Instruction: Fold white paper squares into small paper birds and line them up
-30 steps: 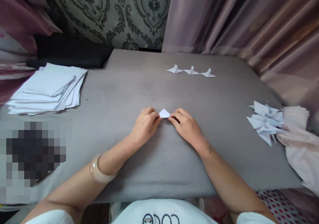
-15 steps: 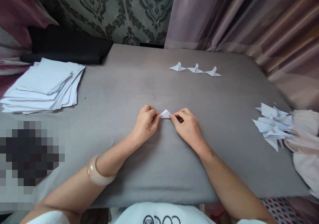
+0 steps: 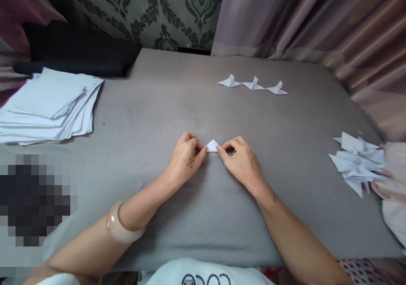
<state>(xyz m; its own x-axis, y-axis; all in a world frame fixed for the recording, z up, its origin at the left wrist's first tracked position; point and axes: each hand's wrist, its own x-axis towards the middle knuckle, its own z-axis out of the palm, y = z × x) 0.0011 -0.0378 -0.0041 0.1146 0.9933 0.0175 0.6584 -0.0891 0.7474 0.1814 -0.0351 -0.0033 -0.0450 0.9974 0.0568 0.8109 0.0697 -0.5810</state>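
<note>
A small piece of white paper (image 3: 212,146), folded to a triangle with its point facing away from me, is held between my two hands over the grey cloth. My left hand (image 3: 188,157) pinches its left corner between thumb and fingers. At the right corner, my right hand (image 3: 240,161) has the same kind of pinch. The paper's outer corners are hidden under the fingertips.
A stack of white paper sheets (image 3: 50,103) lies at the left, before a folded black cloth (image 3: 82,50). Three folded paper birds (image 3: 253,84) stand in a row at the back. A heap of folded paper pieces (image 3: 358,162) sits at the right beside pale fabric (image 3: 395,183).
Both hands keep their pinch on the folded paper, with barely any movement. The view has shifted slightly, so the surrounding things sit a little further outward.
</note>
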